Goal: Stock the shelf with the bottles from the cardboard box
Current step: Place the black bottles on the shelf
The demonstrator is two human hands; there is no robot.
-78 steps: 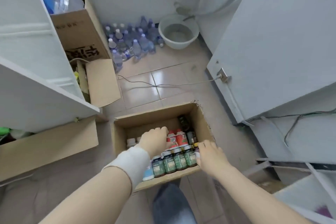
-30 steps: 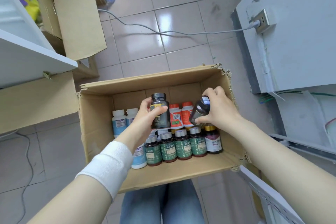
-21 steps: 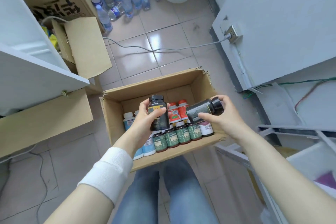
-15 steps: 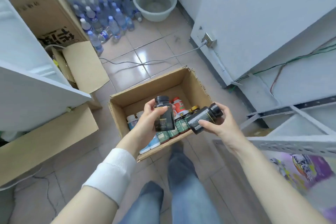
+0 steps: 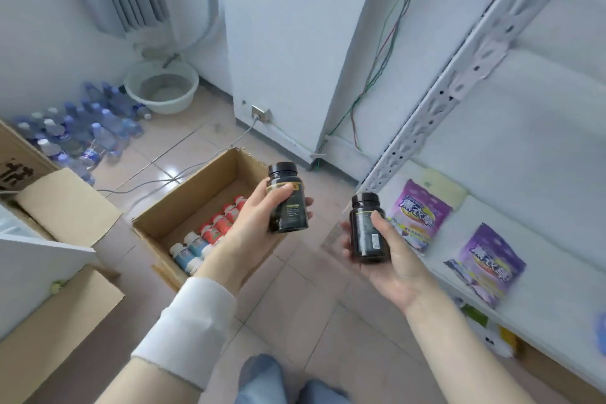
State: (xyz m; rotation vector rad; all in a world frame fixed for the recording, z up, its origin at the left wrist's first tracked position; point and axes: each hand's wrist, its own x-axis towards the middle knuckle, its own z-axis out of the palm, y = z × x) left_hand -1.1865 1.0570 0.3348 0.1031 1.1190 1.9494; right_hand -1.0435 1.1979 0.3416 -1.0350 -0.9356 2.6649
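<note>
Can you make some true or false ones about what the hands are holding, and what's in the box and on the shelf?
1. The left hand grips a black bottle, and the right hand grips a second black bottle. True.
2. The cardboard box is empty. False: red-capped bottles and white-capped bottles stand inside it.
3. Two purple packets lie on the shelf. True.
4. The second black bottle stands on the shelf. False: the right hand holds it in the air beside the shelf.
5. The basin on the floor is bright red. False: it is white.
</note>
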